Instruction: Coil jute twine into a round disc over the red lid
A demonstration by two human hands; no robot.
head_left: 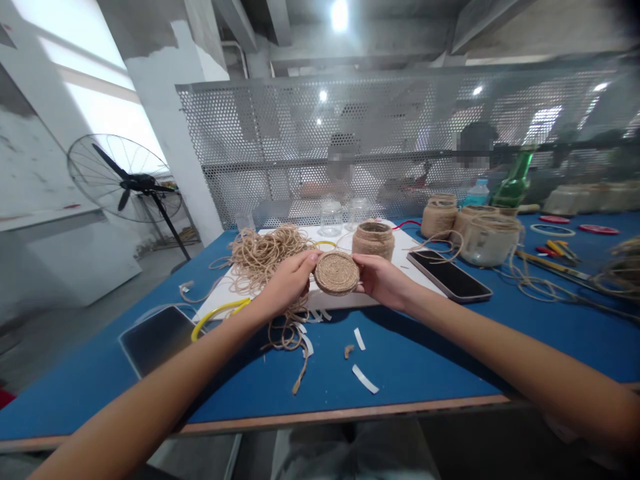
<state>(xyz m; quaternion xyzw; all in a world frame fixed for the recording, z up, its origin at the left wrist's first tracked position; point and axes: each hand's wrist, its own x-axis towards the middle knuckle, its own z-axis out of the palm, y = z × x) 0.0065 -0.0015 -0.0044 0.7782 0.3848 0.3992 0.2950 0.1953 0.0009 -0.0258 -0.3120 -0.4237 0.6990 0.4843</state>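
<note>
Between my two hands is a round disc covered in coiled jute twine (337, 272), its spiral face turned toward me. My left hand (293, 280) pinches its left edge, thumb on top. At the opposite edge my right hand (377, 280) grips it, with some fingers hidden behind. Just behind the disc stands a jar wrapped in twine (373, 241), its mouth open. A loose heap of jute twine (270, 257) lies left of the disc on a white board (345, 300), with strands trailing toward the front of the table.
White paper strips (365, 379) lie near the front of the blue table (425, 360). A phone (450, 275) is at right, a dark tablet-like slab (157, 339) at left. Wrapped jars (439, 215), a green bottle (515, 179) and pliers (563, 250) stand or lie farther right. A mesh partition (300, 147) rises behind.
</note>
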